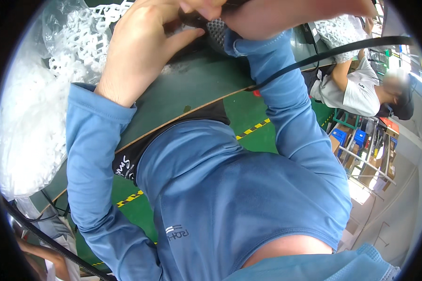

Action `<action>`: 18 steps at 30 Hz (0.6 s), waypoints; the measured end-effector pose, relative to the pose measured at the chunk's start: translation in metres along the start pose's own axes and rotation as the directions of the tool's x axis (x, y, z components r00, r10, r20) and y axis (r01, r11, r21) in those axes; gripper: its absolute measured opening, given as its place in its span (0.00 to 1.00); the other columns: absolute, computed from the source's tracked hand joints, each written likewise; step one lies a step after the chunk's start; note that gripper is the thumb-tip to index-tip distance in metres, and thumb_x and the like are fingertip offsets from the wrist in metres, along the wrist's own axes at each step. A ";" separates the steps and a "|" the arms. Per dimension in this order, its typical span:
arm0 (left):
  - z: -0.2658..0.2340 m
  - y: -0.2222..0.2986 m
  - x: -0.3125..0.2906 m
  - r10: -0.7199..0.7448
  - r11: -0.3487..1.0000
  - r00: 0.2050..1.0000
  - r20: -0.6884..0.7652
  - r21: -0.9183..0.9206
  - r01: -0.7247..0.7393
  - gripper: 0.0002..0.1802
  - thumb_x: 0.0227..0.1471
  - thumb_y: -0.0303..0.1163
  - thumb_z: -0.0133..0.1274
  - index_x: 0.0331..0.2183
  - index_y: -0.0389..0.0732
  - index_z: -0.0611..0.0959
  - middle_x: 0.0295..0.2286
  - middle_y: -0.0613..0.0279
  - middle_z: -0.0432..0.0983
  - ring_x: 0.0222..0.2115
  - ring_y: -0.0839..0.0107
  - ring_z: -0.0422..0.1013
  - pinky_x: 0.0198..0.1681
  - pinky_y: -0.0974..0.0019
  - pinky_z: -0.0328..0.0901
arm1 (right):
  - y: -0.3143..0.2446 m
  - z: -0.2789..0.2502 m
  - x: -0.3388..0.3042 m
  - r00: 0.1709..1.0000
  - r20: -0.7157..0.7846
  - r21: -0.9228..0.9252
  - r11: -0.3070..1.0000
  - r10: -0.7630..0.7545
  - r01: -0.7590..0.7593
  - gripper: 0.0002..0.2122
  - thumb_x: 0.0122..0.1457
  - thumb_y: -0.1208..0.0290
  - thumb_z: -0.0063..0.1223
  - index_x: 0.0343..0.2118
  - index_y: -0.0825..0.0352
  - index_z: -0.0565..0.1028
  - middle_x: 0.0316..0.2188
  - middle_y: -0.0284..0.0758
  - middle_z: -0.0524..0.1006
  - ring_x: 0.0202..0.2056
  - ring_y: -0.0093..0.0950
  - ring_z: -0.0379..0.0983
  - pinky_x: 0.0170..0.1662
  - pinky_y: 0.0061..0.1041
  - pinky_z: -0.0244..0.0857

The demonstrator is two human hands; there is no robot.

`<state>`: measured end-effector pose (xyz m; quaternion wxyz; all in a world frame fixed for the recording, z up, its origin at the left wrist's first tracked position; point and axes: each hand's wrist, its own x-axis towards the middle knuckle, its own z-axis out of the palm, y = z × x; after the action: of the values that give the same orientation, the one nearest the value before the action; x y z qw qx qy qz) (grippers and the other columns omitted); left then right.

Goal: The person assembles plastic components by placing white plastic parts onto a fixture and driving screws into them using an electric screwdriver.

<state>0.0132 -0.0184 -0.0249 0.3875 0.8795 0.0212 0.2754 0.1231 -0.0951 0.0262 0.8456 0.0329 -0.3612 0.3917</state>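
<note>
My left hand [143,44] is at the top of the view above the green worktop [173,93], its thumb pointing right. Its fingers curl round a dark, rounded object [188,18] that I cannot name. Beside that object a grey perforated piece [216,32] shows between my hands, mostly covered. Blurred, and cut by the top edge, my right hand [286,18] is close to the perforated piece; what its fingers do is hidden. White lattice-like plastic pieces [79,56] lie left of my left hand, partly under clear plastic film.
A large clear plastic bag of white pieces [30,126] fills the left side. A black cable [328,55] crosses by my right forearm. At right, a person in a white shirt [361,91] works near another white bundle [340,35]. Shelving with blue bins [359,136] stands behind.
</note>
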 end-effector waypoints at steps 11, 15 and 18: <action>-0.001 0.008 0.007 0.097 0.992 0.995 -0.004 0.088 -0.096 0.14 0.42 0.32 0.70 0.30 0.35 0.84 0.25 0.60 0.72 0.29 0.59 0.67 0.34 0.59 0.66 | -0.060 -0.002 0.020 0.955 0.242 -0.511 0.859 0.170 -0.023 0.52 0.45 0.13 0.35 0.51 0.65 0.74 0.20 0.29 0.72 0.19 0.22 0.70 0.24 0.23 0.66; -0.009 0.014 0.010 -0.100 0.957 0.995 0.030 -0.270 0.105 0.12 0.47 0.26 0.69 0.36 0.35 0.86 0.25 0.67 0.73 0.27 0.75 0.68 0.33 0.70 0.65 | -0.089 -0.006 0.028 0.981 0.191 -0.658 0.740 -0.017 0.141 0.45 0.52 0.17 0.34 0.48 0.61 0.75 0.19 0.28 0.70 0.17 0.22 0.66 0.23 0.24 0.62; -0.022 0.019 0.010 -0.323 0.600 0.939 0.117 -0.742 0.299 0.16 0.57 0.23 0.62 0.47 0.32 0.84 0.37 0.64 0.81 0.36 0.79 0.74 0.42 0.76 0.68 | -0.080 -0.012 0.019 0.997 0.021 -0.376 0.924 -0.068 0.071 0.46 0.52 0.17 0.32 0.46 0.63 0.74 0.19 0.29 0.68 0.17 0.23 0.65 0.24 0.24 0.62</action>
<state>0.0072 -0.0144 0.0051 0.7565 0.6193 0.0638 0.2004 0.1934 -0.1341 0.0475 0.8483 -0.1154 -0.4313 0.2847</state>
